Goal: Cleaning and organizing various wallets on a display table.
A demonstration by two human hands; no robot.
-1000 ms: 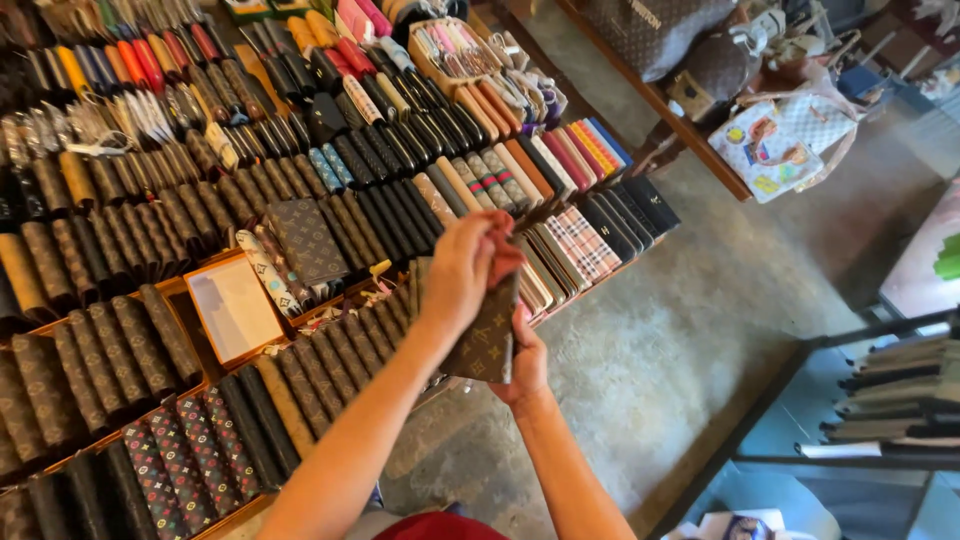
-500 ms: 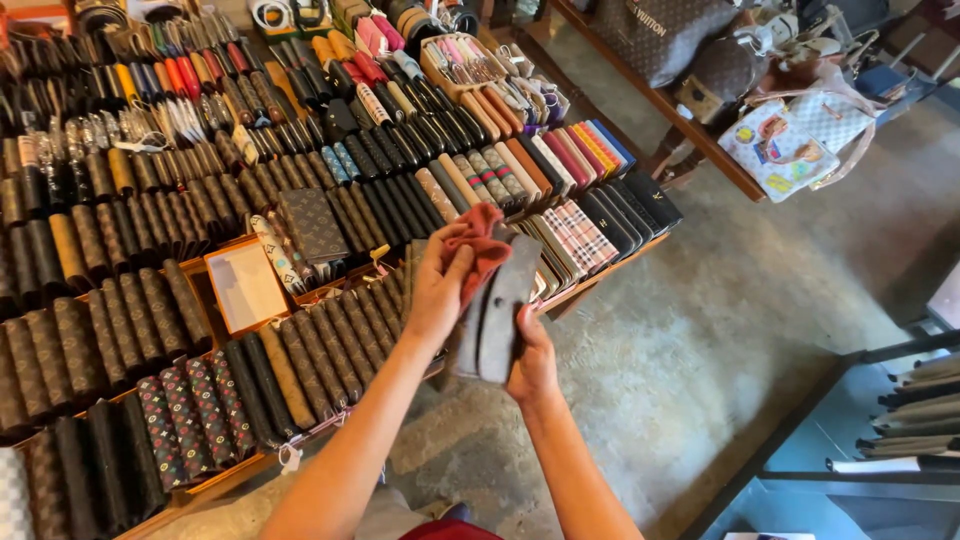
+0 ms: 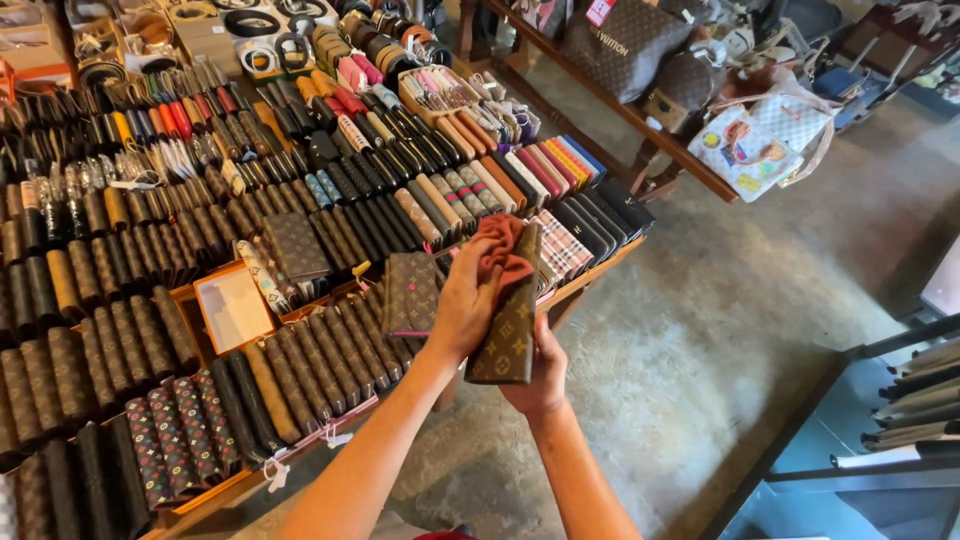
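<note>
Head view is showing your right hand [image 3: 540,375] cradling a long brown patterned wallet [image 3: 508,335] from beneath, its grip clenched around it. Your left hand [image 3: 465,305] is pressing a reddish cloth [image 3: 503,250] against the wallet's top, fingers clasping it, above the table [image 3: 600,268] edge crowded with rows of wallets [image 3: 300,330].

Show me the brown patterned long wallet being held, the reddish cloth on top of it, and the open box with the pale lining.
Brown patterned long wallet [image 3: 508,345], head view, lower front face.
Reddish cloth [image 3: 503,250], head view, bunched middle.
Open box [image 3: 232,305], head view, pale lining.
</note>
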